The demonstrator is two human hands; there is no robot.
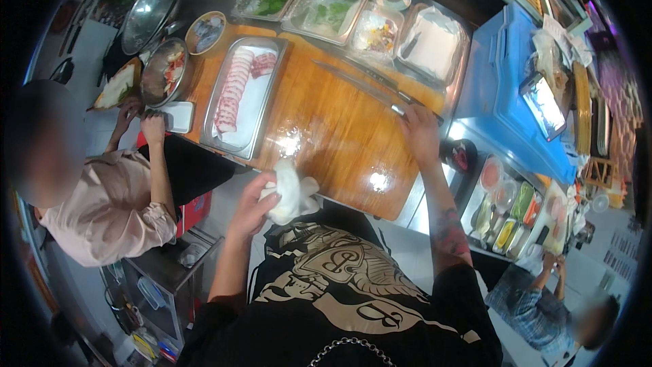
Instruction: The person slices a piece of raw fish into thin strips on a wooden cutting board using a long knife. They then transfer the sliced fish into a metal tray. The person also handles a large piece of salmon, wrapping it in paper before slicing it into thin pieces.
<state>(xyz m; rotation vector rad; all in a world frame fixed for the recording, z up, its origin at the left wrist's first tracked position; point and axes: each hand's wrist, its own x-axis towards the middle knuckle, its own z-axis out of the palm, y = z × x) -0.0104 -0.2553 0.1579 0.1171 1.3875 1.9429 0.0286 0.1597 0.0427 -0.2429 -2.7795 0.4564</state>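
My left hand point(257, 204) grips a crumpled white cloth point(293, 196) just off the near edge of a wooden cutting board point(336, 148). On the board's right side, my right hand point(420, 130) is closed around the handle of a long knife point(356, 84), whose blade lies flat, pointing up and left. Beside it rests a second knife with a dark blade point(374, 74); part of its handle is behind my fingers. Left on the board, a steel tray point(267, 97) holds a row of sliced pale pink meat or seafood point(234, 92) and a smaller sliced portion point(264, 64).
Steel pans of leafy greens point(326, 5), a tub of flowers point(377, 33) and a paper-lined tray point(430, 43) line the back. A blue bin point(504, 92) stands right. Co-workers are at left point(112, 204) and lower right point(545, 311). A steel bowl point(165, 71) holds food.
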